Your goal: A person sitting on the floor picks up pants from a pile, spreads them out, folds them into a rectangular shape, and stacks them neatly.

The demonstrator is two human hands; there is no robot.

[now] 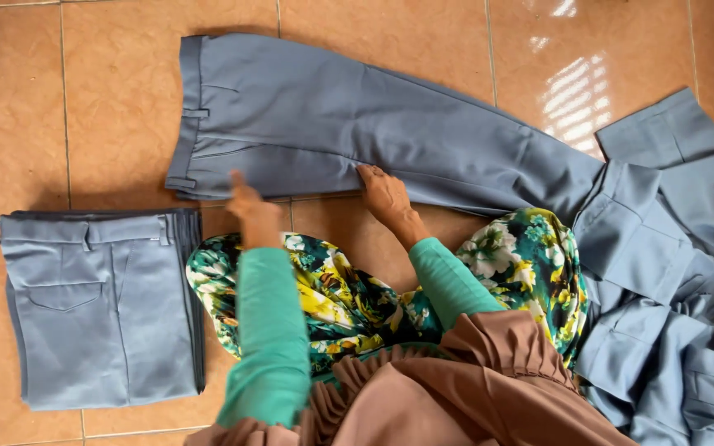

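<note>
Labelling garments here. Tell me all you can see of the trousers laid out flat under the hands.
The trousers are grey-blue, of smooth woven-looking cloth, lying flat on the tiled floor with the waistband and belt loops to the left and the legs running right, stacked one on the other. The left hand and right hand press on the near edge. The leg ends reach a pile of like garments.

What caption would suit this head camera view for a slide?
Both hands, left hand and right hand, press flat grey-blue trousers on orange floor tiles, beside a folded stack and an unfolded heap.
</note>
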